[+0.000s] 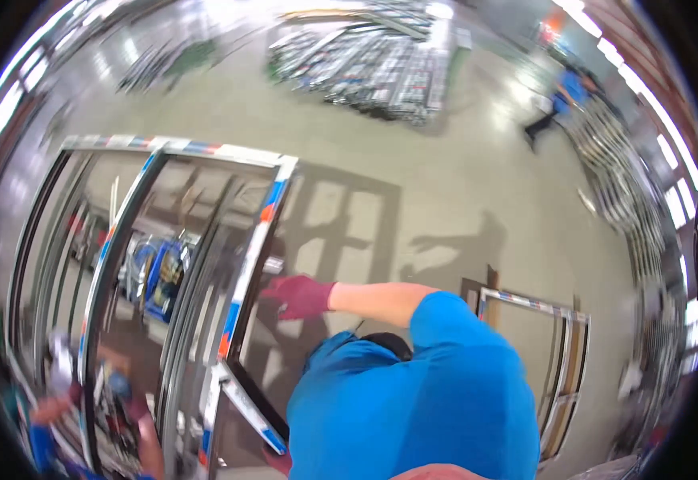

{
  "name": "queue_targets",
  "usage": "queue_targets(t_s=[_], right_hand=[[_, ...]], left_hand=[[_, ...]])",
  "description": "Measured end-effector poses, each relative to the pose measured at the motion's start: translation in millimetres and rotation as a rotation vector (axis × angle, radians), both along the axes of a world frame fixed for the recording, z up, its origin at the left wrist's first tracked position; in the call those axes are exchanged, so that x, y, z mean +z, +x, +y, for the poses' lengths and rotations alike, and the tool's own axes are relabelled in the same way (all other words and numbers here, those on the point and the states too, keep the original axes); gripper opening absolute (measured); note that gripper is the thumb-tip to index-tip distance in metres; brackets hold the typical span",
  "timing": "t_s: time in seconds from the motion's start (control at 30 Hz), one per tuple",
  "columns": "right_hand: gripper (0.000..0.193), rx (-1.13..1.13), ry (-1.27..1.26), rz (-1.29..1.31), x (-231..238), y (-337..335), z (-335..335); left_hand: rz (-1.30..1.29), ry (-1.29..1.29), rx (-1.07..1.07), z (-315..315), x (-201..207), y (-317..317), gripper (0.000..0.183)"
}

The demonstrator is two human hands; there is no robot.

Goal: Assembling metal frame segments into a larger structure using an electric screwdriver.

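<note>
Window frame (257, 240), dark-railed and taped in white, blue and orange, stands upright among a stack of similar frames, filling the left half of the view. A co-worker (413, 400) in a blue shirt bends beside it, one maroon-gloved hand (301, 294) at its right rail. My left hand (59, 384) and right hand (134, 406) sit low against the frames' bottom; blur hides whether my fingers grip or spread.

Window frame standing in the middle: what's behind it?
Through the window frame show more frames and a blue bundle, blurred. The co-worker's blue shirt covers its lower corner.
</note>
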State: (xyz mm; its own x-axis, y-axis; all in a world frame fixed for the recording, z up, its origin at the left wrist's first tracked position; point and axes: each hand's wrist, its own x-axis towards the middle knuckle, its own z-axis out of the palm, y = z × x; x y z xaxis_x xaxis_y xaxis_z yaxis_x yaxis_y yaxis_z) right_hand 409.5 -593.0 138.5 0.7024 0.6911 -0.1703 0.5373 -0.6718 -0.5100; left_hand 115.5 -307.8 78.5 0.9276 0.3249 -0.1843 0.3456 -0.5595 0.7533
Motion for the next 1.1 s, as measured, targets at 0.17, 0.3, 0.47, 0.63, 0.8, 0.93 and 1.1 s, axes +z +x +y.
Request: queue_targets(t_s=[0.17,0.3,0.47,0.63,0.8,0.93,1.1], right_hand=[[0.061,0.126,0.488,-0.225,-26.7,43.2,46.9],[0.068,0.450,0.318,-0.292,-11.3,53.9,113.9],[0.090,0.871,0.140,-0.314,-44.1,46.8,182.6],[0.088,0.917,-0.221,-0.029,-38.5,47.4,228.1],[0.079,0.981,-0.114,-0.131,-61.2,48.8,234.6],[0.077,0.905,-0.070,-0.105,-58.1,48.5,222.6],[0.084,0.855,-0.192,-0.113,-52.0,52.9,218.2]], left_hand=[[0.108,-0.333,0.482,-21.1,-51.7,-106.3,0.071],[0.127,-0.223,0.759,-85.2,-34.2,-124.7,0.067],[0.172,-0.232,1.034,-173.9,-42.4,-173.1,0.070],[0.286,-0.308,1.355,-277.7,-80.0,-210.2,0.064],[0.380,-0.139,1.363,-402.9,-167.1,-242.4,0.061],[0.335,-0.531,1.601,-469.3,-226.5,-235.6,0.067],[0.294,-0.630,1.734,-505.1,-208.4,-205.5,0.058]])
